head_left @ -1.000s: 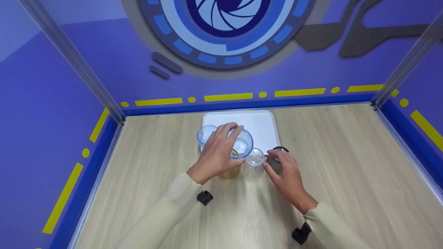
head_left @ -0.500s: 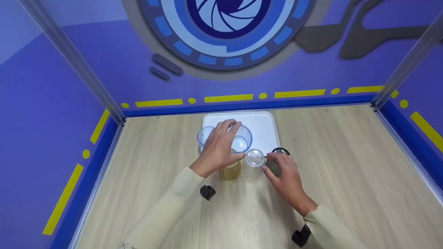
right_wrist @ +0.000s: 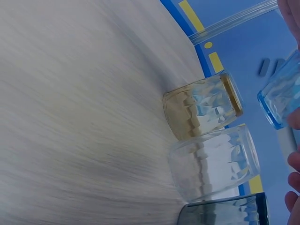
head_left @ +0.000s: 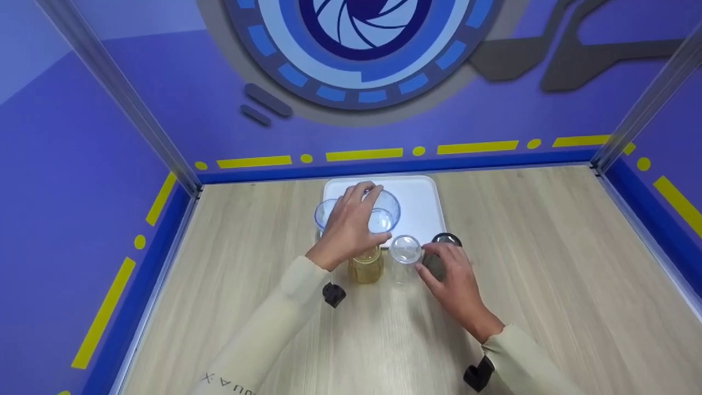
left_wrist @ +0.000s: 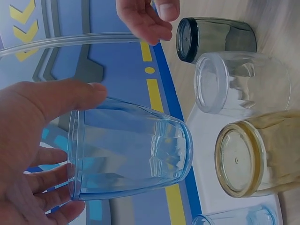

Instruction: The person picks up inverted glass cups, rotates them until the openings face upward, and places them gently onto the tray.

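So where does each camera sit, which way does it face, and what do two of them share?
Head: worn on the head, facing forward and down at tray and table; left hand, right hand and sleeves show.
Left wrist: on that wrist, facing the held blue cup, amber cup, clear cup and dark cup; both hands show.
Right wrist: on that wrist, facing table and cups; fingers at right edge, which hand unclear.
Both wrist views share these four cups.

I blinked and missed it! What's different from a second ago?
The left hand carried the blue cup forward, away from the person, so the yellow glass shows more. Nothing was grabbed or let go. The tray, clear glass, dark glass and right hand stayed put.
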A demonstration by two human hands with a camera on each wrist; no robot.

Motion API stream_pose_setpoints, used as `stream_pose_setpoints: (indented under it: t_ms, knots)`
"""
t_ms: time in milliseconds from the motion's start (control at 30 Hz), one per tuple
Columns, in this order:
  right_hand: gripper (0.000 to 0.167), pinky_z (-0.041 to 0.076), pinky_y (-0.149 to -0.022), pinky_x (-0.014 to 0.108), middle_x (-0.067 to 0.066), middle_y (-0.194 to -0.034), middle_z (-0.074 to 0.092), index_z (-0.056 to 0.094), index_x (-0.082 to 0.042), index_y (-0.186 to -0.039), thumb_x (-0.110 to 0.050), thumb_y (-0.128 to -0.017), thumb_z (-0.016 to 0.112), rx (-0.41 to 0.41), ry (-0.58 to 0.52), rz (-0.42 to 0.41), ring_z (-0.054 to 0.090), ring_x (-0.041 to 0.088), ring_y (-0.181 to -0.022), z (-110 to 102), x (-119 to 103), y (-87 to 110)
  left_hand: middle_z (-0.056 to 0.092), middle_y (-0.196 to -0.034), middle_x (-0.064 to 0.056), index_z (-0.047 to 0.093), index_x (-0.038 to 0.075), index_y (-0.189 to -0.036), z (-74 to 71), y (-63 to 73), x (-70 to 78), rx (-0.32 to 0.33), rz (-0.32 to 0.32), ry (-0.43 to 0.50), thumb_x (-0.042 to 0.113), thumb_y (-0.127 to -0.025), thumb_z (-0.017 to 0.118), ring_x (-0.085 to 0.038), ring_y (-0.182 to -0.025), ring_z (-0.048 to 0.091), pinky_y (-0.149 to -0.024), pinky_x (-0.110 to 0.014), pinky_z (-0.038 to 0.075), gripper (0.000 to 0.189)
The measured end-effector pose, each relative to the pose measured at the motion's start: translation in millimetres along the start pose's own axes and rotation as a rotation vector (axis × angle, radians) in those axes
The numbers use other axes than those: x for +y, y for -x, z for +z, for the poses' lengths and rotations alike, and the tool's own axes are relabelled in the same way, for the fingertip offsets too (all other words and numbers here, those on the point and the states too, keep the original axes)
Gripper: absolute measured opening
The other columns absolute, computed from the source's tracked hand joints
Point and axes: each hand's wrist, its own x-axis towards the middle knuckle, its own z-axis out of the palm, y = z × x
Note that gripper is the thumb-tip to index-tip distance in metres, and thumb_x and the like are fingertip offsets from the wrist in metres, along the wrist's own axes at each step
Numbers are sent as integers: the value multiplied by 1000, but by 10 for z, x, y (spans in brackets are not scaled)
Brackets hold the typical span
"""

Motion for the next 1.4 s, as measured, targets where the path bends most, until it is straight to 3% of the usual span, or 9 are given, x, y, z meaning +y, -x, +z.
stream_pose_setpoints:
  t_ms: [533, 1000, 1400]
  knots:
    - [36, 45, -97, 44, 2, -114, 62, 63, -11, -116, -20, -83, 76, -28, 21, 5, 51, 19, -110, 31, -13, -13, 42, -146, -5, 41, 14, -145, 1, -133, -85, 7, -17, 44, 39, -75, 80, -23, -134, 40, -110, -42, 39, 84]
    - [35, 46, -99, 45, 1, -116, 60, 63, -12, -116, -21, -85, 74, -37, 21, 28, 51, 18, -113, 84, -26, 2, 37, -150, -3, 35, 19, -149, 73, -260, -153, -53, -93, 35, 42, -76, 80, -22, -139, 34, -115, -43, 34, 89]
    - [34, 47, -96, 43, 1, -114, 62, 64, -11, -114, -19, -83, 75, -12, 21, 2, 53, 18, -109, 130, -30, 9, 38, -149, -3, 36, 22, -148, 185, -328, -261, -52, -132, 68, 42, -76, 80, -22, -138, 36, -114, -43, 35, 87]
